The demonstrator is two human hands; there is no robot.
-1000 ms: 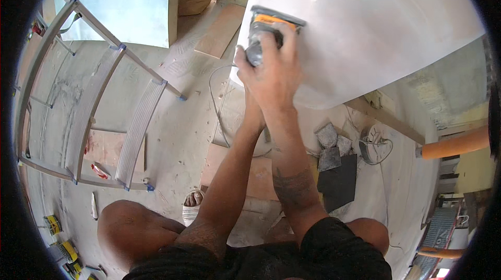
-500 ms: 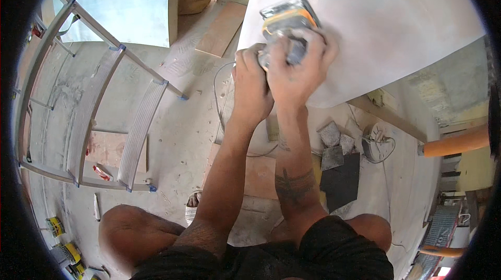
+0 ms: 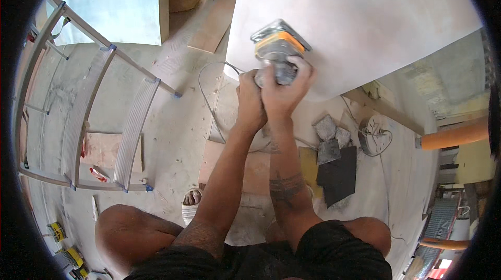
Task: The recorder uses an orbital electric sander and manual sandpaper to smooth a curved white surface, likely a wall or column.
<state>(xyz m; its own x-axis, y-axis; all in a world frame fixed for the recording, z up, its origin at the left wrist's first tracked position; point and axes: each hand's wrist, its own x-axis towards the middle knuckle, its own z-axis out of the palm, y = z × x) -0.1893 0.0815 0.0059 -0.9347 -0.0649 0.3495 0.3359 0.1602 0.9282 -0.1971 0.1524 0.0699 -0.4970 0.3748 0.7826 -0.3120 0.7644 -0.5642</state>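
An orange-and-grey electric sheet sander (image 3: 282, 45) rests with its flat pad against a large whitish panel (image 3: 365, 24). My right hand (image 3: 288, 84) wraps round the sander's dusty grey body. Close beside it, my left hand (image 3: 251, 97) is closed round the near end of the tool, by the panel's left edge; its fingertips are partly hidden. A thin grey cord (image 3: 207, 100) loops down from near my left hand to the floor.
An aluminium ladder (image 3: 133, 129) stands at left, beside a pale blue panel (image 3: 109, 3). Below the panel lie sandpaper sheets (image 3: 338, 173) and a round cord reel (image 3: 371, 136). A wooden beam (image 3: 386, 113) and orange pipe (image 3: 454, 135) are at right. Yellow-and-black tools (image 3: 68, 256) sit lower left.
Both hands have drawn the sander nearer to me along the panel. The whole view has shifted slightly, and the sander is a little blurred.
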